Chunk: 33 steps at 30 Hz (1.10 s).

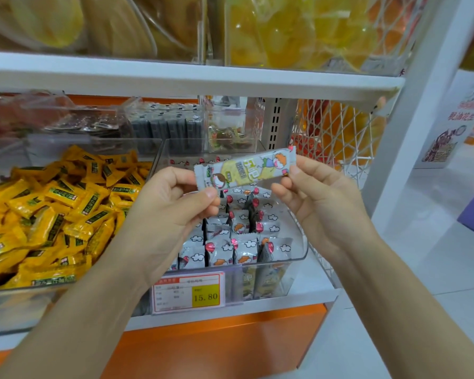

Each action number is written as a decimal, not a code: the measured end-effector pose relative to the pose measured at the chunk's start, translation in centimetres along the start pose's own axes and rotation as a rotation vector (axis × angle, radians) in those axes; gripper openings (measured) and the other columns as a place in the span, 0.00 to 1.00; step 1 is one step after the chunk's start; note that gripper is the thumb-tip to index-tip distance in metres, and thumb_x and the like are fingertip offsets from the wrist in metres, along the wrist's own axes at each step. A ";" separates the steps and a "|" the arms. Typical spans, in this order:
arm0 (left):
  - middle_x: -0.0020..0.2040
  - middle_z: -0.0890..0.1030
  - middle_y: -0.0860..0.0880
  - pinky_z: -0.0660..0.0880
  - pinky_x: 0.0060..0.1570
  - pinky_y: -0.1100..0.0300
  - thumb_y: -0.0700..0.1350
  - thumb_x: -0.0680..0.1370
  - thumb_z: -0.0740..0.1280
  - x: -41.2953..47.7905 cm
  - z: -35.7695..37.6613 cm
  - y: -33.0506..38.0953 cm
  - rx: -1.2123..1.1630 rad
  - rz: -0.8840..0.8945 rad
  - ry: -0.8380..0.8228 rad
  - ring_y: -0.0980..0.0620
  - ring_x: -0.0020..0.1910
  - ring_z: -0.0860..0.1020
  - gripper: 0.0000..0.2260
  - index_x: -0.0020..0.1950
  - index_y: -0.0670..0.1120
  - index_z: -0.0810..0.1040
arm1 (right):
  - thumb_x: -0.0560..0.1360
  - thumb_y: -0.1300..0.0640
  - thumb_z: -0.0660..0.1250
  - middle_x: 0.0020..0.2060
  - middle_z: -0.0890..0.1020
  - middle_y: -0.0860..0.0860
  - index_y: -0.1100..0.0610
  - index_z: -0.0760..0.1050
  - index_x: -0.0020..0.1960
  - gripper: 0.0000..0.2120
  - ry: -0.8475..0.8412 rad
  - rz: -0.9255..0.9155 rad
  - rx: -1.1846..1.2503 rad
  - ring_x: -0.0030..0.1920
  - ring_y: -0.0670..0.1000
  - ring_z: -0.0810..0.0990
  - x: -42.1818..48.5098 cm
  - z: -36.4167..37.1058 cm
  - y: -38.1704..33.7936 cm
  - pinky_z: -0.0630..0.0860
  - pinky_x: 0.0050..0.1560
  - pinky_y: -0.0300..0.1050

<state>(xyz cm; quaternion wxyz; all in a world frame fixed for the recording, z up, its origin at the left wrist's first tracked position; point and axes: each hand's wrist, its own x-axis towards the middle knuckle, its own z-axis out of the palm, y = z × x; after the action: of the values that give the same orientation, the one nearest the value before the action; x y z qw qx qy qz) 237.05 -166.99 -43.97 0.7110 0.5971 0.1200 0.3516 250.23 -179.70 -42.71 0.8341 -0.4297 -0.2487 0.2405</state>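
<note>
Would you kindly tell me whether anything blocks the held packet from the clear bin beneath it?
Nothing visible does: the packet, pinched by left hand and right hand, is above the open-topped clear bin.

Snack packet: white-grey wrapper with a pale yellow panel, cartoon children and an orange-haired figure. Binned packets: grey-white with white clouds and red balloons. Adjacent packets: yellow with dark green labels; price tag: red-bordered with a yellow block

Snack packet glossy printed film; bin clear smooth plastic.
</note>
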 end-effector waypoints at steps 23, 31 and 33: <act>0.40 0.83 0.52 0.76 0.36 0.65 0.47 0.71 0.68 -0.1 -0.2 0.2 0.246 0.096 0.029 0.54 0.37 0.81 0.16 0.58 0.52 0.72 | 0.73 0.67 0.67 0.48 0.84 0.46 0.46 0.79 0.50 0.17 -0.138 -0.194 -0.651 0.49 0.45 0.83 -0.4 -0.1 0.0 0.79 0.49 0.39; 0.43 0.82 0.48 0.78 0.36 0.63 0.39 0.74 0.67 -0.3 0.0 0.2 0.322 0.104 -0.036 0.51 0.36 0.82 0.09 0.53 0.49 0.78 | 0.72 0.59 0.70 0.37 0.84 0.47 0.53 0.82 0.41 0.03 -0.031 -0.212 -0.671 0.39 0.45 0.81 -0.4 0.0 0.2 0.77 0.39 0.38; 0.40 0.82 0.48 0.79 0.34 0.61 0.39 0.74 0.67 -0.3 0.2 0.0 0.364 0.115 -0.040 0.50 0.34 0.82 0.07 0.51 0.48 0.77 | 0.72 0.58 0.70 0.37 0.84 0.52 0.55 0.82 0.39 0.04 0.000 -0.233 -0.703 0.41 0.52 0.82 -0.5 0.1 0.4 0.80 0.44 0.50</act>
<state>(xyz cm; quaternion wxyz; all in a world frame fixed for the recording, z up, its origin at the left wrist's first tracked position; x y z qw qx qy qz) 236.96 -167.33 -43.98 0.5722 0.7286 0.1332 0.3521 249.72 -179.76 -43.06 0.6573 -0.6588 -0.3634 0.0436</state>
